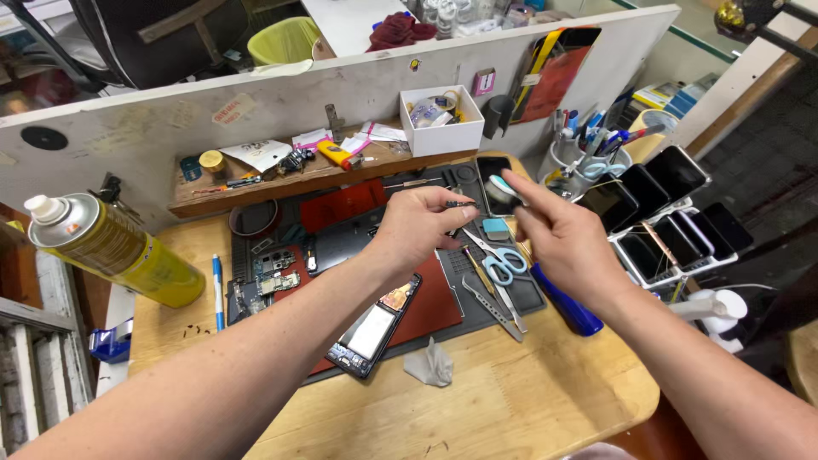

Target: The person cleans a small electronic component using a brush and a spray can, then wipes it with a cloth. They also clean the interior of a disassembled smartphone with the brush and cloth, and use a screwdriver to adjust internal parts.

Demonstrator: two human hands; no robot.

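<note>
Our left hand was up over the dark mat, fingers curled in, pinching a tiny dark part at the tips. Our right hand was just to the right of it, held above the scissors. Its fingers pinched a small pale thing, too blurry for us to tell what it was.

Under our left wrist lay an open phone on the red pad. More phone bits sat on the left part of the mat. Tweezers lay near the scissors, and a blue handle lay right of them. A crumpled wipe sat on the near tabletop.

A yellow spray can was at the far left, with a blue pen close by. On the right stood a rack of phones. A white box sat on the far shelf.
</note>
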